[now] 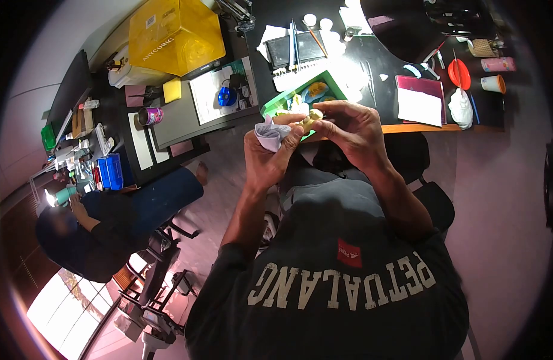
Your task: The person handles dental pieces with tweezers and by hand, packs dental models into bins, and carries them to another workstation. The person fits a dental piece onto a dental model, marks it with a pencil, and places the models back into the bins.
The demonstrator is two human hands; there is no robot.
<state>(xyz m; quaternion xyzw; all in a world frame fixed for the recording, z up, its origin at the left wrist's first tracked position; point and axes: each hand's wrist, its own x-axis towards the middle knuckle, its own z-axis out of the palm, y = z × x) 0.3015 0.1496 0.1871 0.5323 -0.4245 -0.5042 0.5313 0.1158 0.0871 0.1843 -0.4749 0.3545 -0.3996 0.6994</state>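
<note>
A small pale-yellow piece (309, 122), perhaps a figurine part, is held up between both hands in front of my chest. My left hand (267, 159) is closed, pinching one side of it between thumb and fingers. A crumpled whitish cloth or paper (269, 135) is also tucked in that hand. My right hand (357, 135) pinches the other side with thumb and forefinger. Right behind the hands, at the desk edge, a green box (336, 81) holds several colourful small pieces (315, 91). The piece's exact shape is too small to tell.
Brushes (314, 39), a black tablet-like panel (280, 50) and small white jars (325, 24) stand behind the box. To the right are a maroon folder (432, 89), a red lid (459, 74) and a white bag (460, 110). Another person (108, 228) sits at left.
</note>
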